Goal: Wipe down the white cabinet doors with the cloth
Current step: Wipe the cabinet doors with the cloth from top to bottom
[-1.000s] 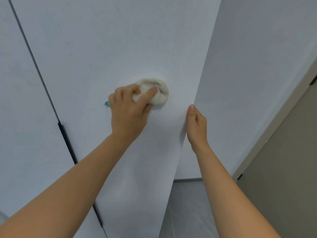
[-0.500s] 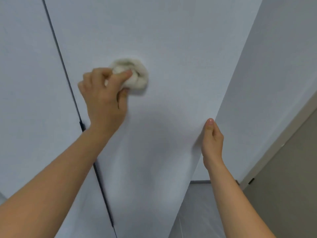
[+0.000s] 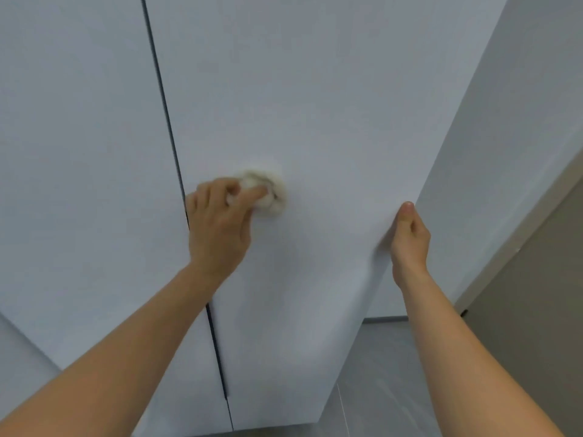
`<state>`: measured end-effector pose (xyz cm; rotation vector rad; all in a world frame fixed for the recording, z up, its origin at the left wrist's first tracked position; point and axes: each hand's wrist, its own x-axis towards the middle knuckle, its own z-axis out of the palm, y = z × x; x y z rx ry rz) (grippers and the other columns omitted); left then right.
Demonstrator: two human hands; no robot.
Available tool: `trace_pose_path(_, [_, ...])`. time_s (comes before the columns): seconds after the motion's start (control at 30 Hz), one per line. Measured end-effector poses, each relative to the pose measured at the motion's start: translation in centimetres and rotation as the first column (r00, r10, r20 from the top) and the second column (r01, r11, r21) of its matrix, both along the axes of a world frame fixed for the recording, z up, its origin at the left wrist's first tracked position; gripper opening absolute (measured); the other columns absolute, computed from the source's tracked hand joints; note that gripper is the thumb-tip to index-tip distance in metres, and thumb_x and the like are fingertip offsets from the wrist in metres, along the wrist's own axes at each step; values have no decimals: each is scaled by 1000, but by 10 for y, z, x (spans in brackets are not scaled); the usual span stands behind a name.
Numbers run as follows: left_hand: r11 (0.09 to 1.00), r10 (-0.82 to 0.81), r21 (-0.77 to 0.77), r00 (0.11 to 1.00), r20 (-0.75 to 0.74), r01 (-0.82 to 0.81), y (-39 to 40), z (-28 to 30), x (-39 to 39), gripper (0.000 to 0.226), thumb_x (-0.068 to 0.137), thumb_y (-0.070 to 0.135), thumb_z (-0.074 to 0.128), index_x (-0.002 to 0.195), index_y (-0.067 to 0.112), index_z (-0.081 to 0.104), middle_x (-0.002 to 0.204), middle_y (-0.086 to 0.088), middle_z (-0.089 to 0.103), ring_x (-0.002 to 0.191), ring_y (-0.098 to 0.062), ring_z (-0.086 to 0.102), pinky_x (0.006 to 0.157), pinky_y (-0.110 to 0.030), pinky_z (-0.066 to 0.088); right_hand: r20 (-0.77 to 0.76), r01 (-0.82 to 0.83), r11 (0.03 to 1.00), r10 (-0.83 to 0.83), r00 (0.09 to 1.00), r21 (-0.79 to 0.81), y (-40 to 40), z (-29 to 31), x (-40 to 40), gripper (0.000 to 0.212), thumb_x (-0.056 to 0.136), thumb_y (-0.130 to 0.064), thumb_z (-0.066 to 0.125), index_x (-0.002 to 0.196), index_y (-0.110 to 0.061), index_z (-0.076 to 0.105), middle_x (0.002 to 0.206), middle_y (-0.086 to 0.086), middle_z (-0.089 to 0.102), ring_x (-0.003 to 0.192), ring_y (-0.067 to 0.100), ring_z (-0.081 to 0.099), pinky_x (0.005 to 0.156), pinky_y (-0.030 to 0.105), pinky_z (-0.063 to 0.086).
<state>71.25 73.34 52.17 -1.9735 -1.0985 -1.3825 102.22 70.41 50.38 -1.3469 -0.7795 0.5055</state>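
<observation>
A bunched off-white cloth [image 3: 271, 193] is pressed flat against the right white cabinet door [image 3: 331, 115], near that door's left edge. My left hand [image 3: 220, 222] grips the cloth, fingers curled over it. My right hand [image 3: 410, 234] holds the free right edge of that same door, thumb on the front face and fingers hidden behind it. A second white cabinet door [image 3: 79, 152] fills the left side, split from the first by a thin dark gap [image 3: 167, 121].
A white wall [image 3: 504, 137] runs behind the open door on the right. A beige door panel [image 3: 536, 294] with a pale frame stands at the far right. Grey floor [image 3: 385, 373] shows below the door.
My left hand has slid the cloth from the door's right part toward its left edge by the gap. My right hand keeps its hold on the door edge. The view has shifted left.
</observation>
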Motion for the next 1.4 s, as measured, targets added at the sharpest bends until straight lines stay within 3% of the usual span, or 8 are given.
trace_pose_path(0.2, [999, -24, 26, 988, 152, 21, 5, -20, 22, 27, 98, 15, 62, 121, 30, 60, 109, -17, 57, 101, -30, 46, 84, -42, 35, 82, -51, 993, 60, 995, -102, -17, -90, 2, 34, 111, -45, 39, 101, -24, 64, 100, -14, 66, 91, -1, 59, 86, 23, 46])
trace_pose_path(0.3, [999, -51, -16, 997, 59, 52, 0, -97, 49, 31, 96, 16, 65, 122, 32, 59, 109, -14, 57, 99, -29, 46, 81, -42, 34, 112, -68, 992, 79, 991, -102, -25, -175, 1, 32, 111, -43, 40, 111, -21, 63, 108, -13, 66, 98, 5, 62, 93, 28, 48])
trace_pose_path(0.43, [998, -47, 50, 993, 110, 42, 5, -155, 69, 28, 98, 18, 64, 122, 31, 59, 109, -15, 58, 99, -29, 46, 84, -41, 34, 127, -92, 993, 100, 987, -69, -25, -240, 2, 39, 109, -32, 48, 146, -23, 56, 129, -22, 65, 109, -23, 57, 88, -1, 44])
trace_pose_path(0.57, [995, -54, 92, 993, 109, 44, 7, -218, 83, 33, 95, 14, 65, 121, 32, 59, 111, -12, 55, 100, -31, 48, 83, -44, 37, 111, -79, 994, 70, 991, 75, -19, -276, 1, 44, 108, -32, 49, 151, -22, 52, 138, -17, 63, 118, -22, 54, 94, -1, 43])
trace_pose_path(0.73, [996, -81, 12, 985, -151, 84, 2, -348, 89, 60, 73, 2, 72, 122, 35, 58, 113, -3, 47, 95, -30, 51, 84, -41, 37, 109, -68, 973, 45, 993, 218, -11, -297, 5, 42, 110, -31, 45, 151, -27, 52, 128, -37, 54, 107, -34, 49, 84, -8, 37])
trace_pose_path(0.9, [995, -97, 4, 978, -183, 99, 4, -413, 82, 53, 77, 12, 62, 123, 36, 58, 114, 0, 49, 98, -26, 49, 87, -36, 36, 209, -153, 929, 84, 974, 337, -12, -321, 9, 69, 94, -51, 58, 158, -34, 41, 151, -25, 51, 134, -14, 48, 110, 13, 41])
trace_pose_path(1.1, [997, -73, 11, 993, -87, 74, -1, -446, 82, 44, 83, 16, 59, 122, 36, 58, 113, -2, 51, 94, -26, 48, 84, -36, 38, 440, -19, 903, -190, 878, 429, -7, -380, -14, 80, 97, -44, 58, 164, -25, 19, 170, -14, 20, 155, -1, 18, 120, 7, 13])
trace_pose_path(1.4, [998, -68, -8, 979, -192, 67, 1, -492, 61, 69, 66, 0, 81, 121, 34, 57, 109, 3, 47, 91, -23, 47, 82, -31, 34, 383, 11, 962, -118, 916, 272, 12, -454, 2, 91, 85, -69, 54, 161, -28, 25, 158, 2, 47, 141, 30, 48, 109, 41, 42])
